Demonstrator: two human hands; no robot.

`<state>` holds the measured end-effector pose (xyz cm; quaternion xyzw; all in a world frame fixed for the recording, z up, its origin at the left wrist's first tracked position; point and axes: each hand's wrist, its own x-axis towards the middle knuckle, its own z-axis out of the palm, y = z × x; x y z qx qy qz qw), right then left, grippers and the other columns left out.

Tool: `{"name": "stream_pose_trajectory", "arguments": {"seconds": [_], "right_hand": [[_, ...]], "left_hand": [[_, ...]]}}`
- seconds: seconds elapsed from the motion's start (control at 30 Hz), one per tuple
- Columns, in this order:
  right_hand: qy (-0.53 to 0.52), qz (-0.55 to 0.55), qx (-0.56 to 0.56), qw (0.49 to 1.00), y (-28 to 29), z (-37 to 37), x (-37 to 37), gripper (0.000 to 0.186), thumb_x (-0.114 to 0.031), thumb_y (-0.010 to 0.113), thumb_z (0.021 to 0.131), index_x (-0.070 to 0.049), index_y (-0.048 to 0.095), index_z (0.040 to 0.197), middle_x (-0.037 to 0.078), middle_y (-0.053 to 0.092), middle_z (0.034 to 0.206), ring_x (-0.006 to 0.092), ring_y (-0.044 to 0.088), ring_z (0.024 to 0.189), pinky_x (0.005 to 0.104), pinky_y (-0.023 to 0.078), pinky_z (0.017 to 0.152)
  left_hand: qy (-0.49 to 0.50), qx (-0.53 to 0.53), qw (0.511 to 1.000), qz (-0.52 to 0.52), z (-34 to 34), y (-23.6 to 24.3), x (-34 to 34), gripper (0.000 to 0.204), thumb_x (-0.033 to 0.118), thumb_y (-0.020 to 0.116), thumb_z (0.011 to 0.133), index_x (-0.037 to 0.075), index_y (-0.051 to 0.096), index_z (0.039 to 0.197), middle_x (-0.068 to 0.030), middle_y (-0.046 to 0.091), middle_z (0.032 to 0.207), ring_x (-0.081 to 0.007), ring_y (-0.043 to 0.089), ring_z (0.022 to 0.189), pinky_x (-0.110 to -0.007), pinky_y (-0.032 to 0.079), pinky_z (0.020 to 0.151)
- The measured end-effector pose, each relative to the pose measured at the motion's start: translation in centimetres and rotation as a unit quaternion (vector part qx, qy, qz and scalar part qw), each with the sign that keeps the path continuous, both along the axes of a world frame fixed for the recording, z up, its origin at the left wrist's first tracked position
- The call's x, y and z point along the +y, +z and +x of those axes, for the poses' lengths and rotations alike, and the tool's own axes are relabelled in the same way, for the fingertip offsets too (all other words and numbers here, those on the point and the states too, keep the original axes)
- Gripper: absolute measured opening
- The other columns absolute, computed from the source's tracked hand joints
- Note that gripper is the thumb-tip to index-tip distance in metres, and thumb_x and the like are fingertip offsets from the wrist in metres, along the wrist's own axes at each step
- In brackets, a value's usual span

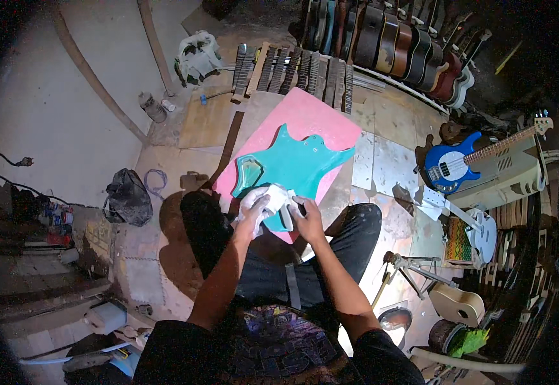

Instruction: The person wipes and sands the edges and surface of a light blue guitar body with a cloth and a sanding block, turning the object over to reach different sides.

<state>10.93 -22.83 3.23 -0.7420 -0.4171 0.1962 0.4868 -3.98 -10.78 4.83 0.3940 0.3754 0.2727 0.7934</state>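
Note:
A teal electric guitar body [299, 163] lies flat on a pink board [300, 109] in front of my crossed legs. Its surface looks glossy, and a recessed cavity shows near its left edge. My left hand [252, 212] is closed on a bunched white cloth [274, 197], pressed against the near part of the body. My right hand [308, 219] is curled at the body's near right edge, beside the cloth. Its fingertips are partly hidden, but they appear to grip that edge. Between the hands, a pale strip shows on the body's near end.
Several guitar necks [292, 70] lie in a row beyond the board, with guitars [395, 48] racked behind. A blue bass [453, 163] leans at the right, above a pale-blue guitar [480, 234]. A metal stand [408, 266] stands near right. A black plastic bag [130, 196] sits left.

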Motion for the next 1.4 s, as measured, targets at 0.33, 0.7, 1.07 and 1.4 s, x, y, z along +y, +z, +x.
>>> {"name": "stream_pose_trajectory", "arguments": {"seconds": [0.33, 0.7, 1.07, 1.4], "right_hand": [[-0.057, -0.017, 0.355, 0.933, 5.9, -0.8, 0.7, 0.054, -0.017, 0.073, 0.086, 0.011, 0.055, 0.129, 0.023, 0.044, 0.149, 0.0243, 0.051, 0.127, 0.0344, 0.038, 0.108], [-0.102, 0.032, 0.35, 0.931, 5.2, 0.1, 0.0, 0.098, -0.004, 0.074, 0.081, 0.007, 0.011, 0.155, 0.024, 0.056, 0.132, 0.0261, 0.056, 0.118, 0.0358, 0.046, 0.101], [-0.136, 0.018, 0.337, 0.931, 6.2, -0.4, 0.4, 0.09, 0.0, 0.067, 0.083, 0.01, 0.013, 0.155, 0.026, 0.057, 0.133, 0.0257, 0.062, 0.11, 0.0342, 0.048, 0.097], [-0.027, -0.183, -0.112, 0.976, 3.4, -2.9, -0.9, 0.071, -0.024, 0.083, 0.071, -0.003, 0.055, 0.133, 0.021, 0.059, 0.12, 0.041, 0.054, 0.115, 0.0477, 0.043, 0.102]], "left_hand": [[-0.048, 0.036, 0.992, 0.115, 1.7, -0.4, -0.8, 0.026, 0.006, 0.067, 0.093, -0.003, 0.063, 0.117, -0.0087, 0.068, 0.106, -0.0129, 0.065, 0.093, -0.028, 0.054, 0.082], [-0.08, 0.048, 0.986, 0.139, 2.5, -1.5, -0.8, 0.019, 0.004, 0.065, 0.094, 0.0, 0.059, 0.112, -0.0087, 0.064, 0.102, -0.0167, 0.064, 0.089, -0.032, 0.058, 0.075], [-0.106, 0.035, 0.989, 0.098, 2.0, -1.0, -1.0, 0.019, 0.007, 0.064, 0.095, 0.002, 0.056, 0.113, -0.0104, 0.063, 0.103, -0.0188, 0.064, 0.092, -0.035, 0.059, 0.074], [-0.03, -0.106, 0.993, -0.031, 0.4, 0.0, 0.0, 0.044, 0.015, 0.064, 0.093, 0.0, 0.05, 0.132, -0.014, 0.06, 0.123, -0.0268, 0.061, 0.114, -0.045, 0.054, 0.093]]}}
